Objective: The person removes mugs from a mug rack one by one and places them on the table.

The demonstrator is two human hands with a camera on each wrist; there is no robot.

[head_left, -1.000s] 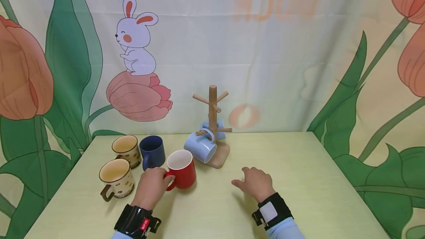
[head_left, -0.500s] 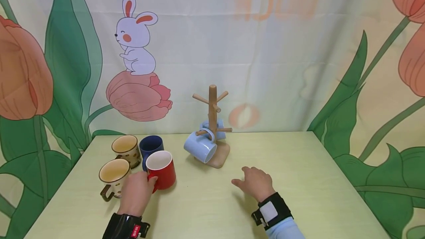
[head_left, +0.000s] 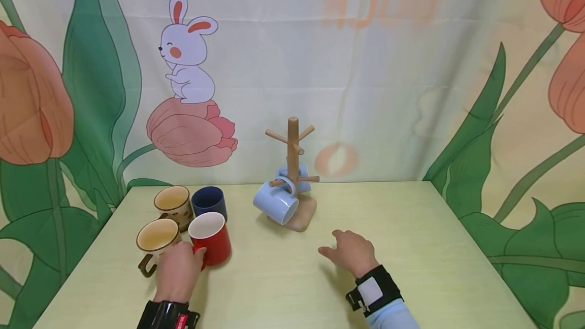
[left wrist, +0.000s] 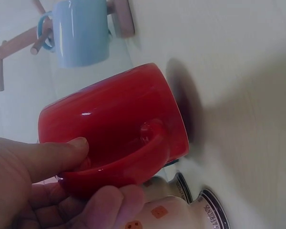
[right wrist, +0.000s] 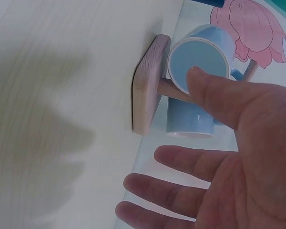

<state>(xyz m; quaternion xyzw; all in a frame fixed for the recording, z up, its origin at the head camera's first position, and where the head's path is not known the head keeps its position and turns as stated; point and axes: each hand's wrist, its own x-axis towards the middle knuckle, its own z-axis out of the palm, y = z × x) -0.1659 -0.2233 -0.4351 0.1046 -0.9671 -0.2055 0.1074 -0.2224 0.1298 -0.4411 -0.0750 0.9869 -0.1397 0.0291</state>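
Note:
My left hand (head_left: pixel 177 273) pinches the handle of a red mug (head_left: pixel 216 245) with a white inside. The mug is upright at the left of the table, and whether its base touches the tabletop I cannot tell. In the left wrist view thumb and fingers close round the handle of the red mug (left wrist: pixel 109 114). Behind it stands a dark blue mug (head_left: pixel 208 201), partly covered. A cream patterned mug (head_left: pixel 157 237) is beside the left hand, partly hidden by it. My right hand (head_left: pixel 351 254) hovers over the table with spread fingers, holding nothing.
A wooden mug tree (head_left: pixel 293 151) stands at the back middle. One light blue mug (head_left: pixel 274 202) hangs on its lower peg, and another light blue mug (head_left: pixel 303 181) hangs behind. A second cream mug (head_left: pixel 173 204) is at the back left. A printed curtain (head_left: pixel 388 90) borders the table's rear edge.
My left hand has carried the red mug leftward and slightly nearer, from beside the mug tree to in front of the dark blue mug. The right hand has stayed put.

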